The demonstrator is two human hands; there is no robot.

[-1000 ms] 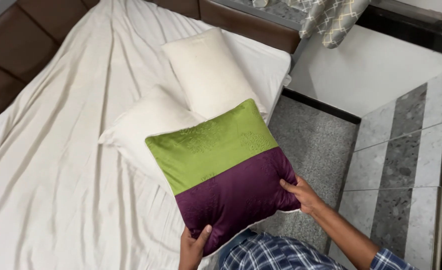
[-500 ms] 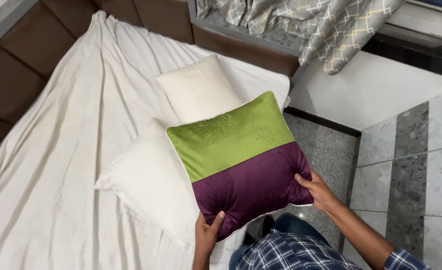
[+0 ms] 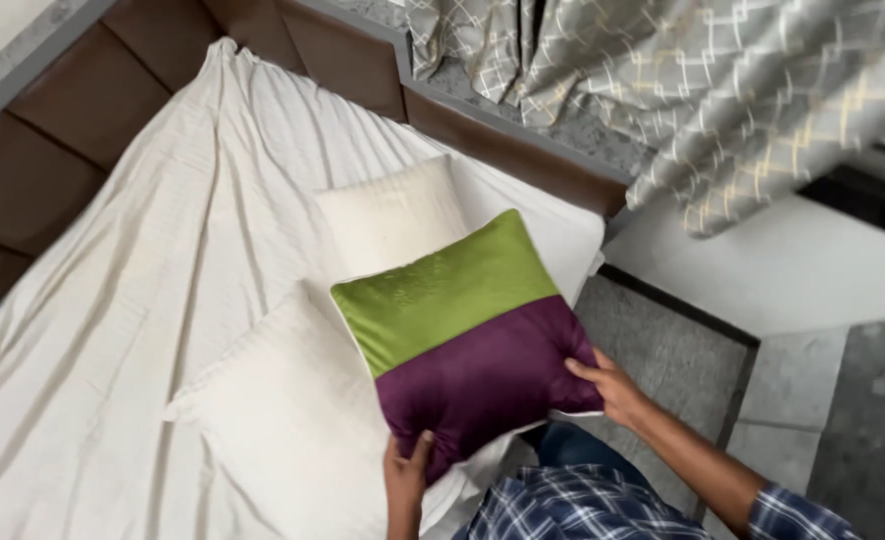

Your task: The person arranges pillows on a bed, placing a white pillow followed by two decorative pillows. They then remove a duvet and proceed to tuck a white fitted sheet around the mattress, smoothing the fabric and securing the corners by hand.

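Note:
I hold a square cushion (image 3: 462, 335), green on its upper half and purple on its lower half, above the bed. My left hand (image 3: 407, 475) grips its bottom corner. My right hand (image 3: 610, 385) grips its right corner. Under the cushion lie two cream pillows: one (image 3: 392, 215) farther up the bed, the other (image 3: 282, 420) nearer to me and partly covered by the cushion.
The bed (image 3: 142, 280) is covered with a wrinkled cream sheet and has a brown padded headboard (image 3: 42, 170). A grey patterned curtain (image 3: 702, 90) hangs at the upper right. Grey stone floor (image 3: 662, 350) lies to the right of the bed.
The cushion has shifted slightly up the bed over the pillows, both hands staying on its corners. The view has tilted, showing more of the curtain.

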